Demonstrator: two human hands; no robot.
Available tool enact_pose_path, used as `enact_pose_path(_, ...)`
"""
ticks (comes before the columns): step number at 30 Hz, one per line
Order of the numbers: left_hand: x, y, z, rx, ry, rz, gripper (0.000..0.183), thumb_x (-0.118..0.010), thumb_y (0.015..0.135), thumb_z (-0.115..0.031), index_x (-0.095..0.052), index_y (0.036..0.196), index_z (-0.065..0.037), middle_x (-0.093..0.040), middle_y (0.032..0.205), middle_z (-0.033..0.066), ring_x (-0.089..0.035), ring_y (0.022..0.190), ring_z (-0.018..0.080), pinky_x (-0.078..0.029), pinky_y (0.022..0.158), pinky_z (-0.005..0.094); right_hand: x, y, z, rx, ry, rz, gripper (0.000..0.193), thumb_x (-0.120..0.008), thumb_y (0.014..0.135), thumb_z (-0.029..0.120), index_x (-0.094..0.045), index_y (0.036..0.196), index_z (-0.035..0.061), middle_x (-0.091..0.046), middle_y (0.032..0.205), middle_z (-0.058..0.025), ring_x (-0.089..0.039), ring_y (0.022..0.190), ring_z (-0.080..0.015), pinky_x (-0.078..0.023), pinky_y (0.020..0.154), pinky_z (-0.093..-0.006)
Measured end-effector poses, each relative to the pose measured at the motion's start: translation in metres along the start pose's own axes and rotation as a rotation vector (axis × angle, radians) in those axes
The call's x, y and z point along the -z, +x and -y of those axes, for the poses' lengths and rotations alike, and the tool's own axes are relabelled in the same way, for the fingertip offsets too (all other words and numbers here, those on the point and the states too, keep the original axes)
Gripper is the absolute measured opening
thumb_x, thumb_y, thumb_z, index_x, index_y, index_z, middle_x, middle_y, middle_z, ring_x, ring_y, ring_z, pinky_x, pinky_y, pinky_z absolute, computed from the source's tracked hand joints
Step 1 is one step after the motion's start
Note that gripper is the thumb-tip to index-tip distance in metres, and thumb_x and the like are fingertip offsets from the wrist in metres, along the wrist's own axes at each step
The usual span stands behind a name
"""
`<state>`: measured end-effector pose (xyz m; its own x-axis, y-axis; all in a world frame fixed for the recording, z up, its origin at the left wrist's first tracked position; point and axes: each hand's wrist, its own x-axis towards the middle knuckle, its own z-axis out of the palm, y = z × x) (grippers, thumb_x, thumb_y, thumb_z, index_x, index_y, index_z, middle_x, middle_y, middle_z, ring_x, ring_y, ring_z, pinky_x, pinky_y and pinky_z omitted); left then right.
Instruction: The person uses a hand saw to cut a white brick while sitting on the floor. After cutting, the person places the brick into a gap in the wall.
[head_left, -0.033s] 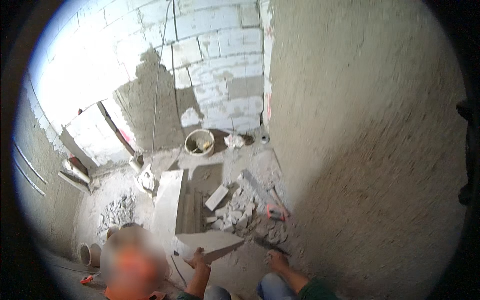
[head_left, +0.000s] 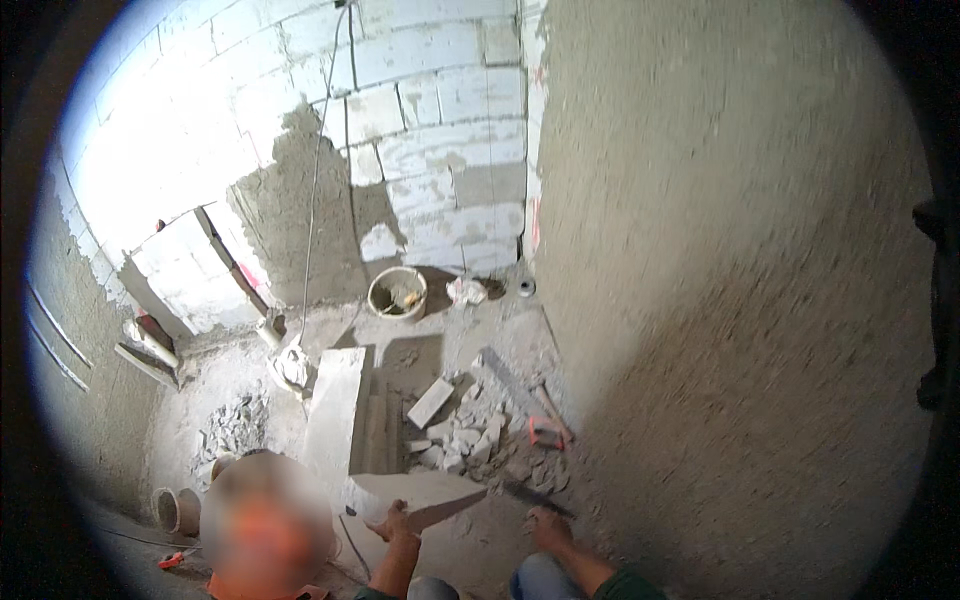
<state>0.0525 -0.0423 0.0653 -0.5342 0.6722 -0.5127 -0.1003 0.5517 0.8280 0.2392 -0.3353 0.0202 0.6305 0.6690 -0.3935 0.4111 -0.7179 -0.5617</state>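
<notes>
A pale grey wall block [head_left: 415, 491] lies at the front, with one end tapering to the right. My left hand [head_left: 397, 522] is closed on its near edge. To the right of the block, my right hand [head_left: 546, 529] is closed around what looks like the handle of a tool with a long dark blade [head_left: 538, 499]. The blade points toward the block's tapered end, and its exact kind is hard to make out. A long pale slab [head_left: 337, 405] lies just beyond the block on the left.
Broken block pieces [head_left: 468, 436] lie in a heap ahead, beside a small whole piece [head_left: 430, 401]. An orange-handled tool [head_left: 546, 432] rests on the right. A mortar bucket [head_left: 397, 293] stands by the far wall. Another person in orange [head_left: 265, 545] is close at my left.
The view has shifted slightly. The dark-bladed tool in my right hand is a little farther left, and my left hand stays on the block.
</notes>
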Motion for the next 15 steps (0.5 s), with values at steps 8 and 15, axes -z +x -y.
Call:
enact_pose_path(8,0.052,-0.088,-0.096,0.598,-0.014,0.563,0.081,-0.077,0.073,-0.018,-0.037,0.143,-0.017,-0.058,0.122,0.0195,-0.063,0.098,0.0376,-0.054,0.078,0.0562,0.125,-0.108,0.181,0.467,0.11,-0.092,0.078,-0.077,0.079,0.041,-0.044,0.141,0.0088,-0.049,0.134,-0.0194,-0.047,0.126,-0.0389,-0.037,0.107,-0.0506)
enact_pose_path(15,0.075,-0.187,-0.228,0.862,0.067,0.635,0.041,-0.065,0.085,-0.037,-0.053,0.118,-0.017,-0.057,0.123,0.0173,-0.06,0.107,0.0411,-0.051,0.08,0.064,0.23,-0.123,0.315,0.606,-0.11,-0.371,0.08,-0.079,0.072,0.04,-0.045,0.139,0.0121,-0.053,0.127,-0.0124,-0.051,0.123,-0.0319,-0.033,0.106,-0.0586)
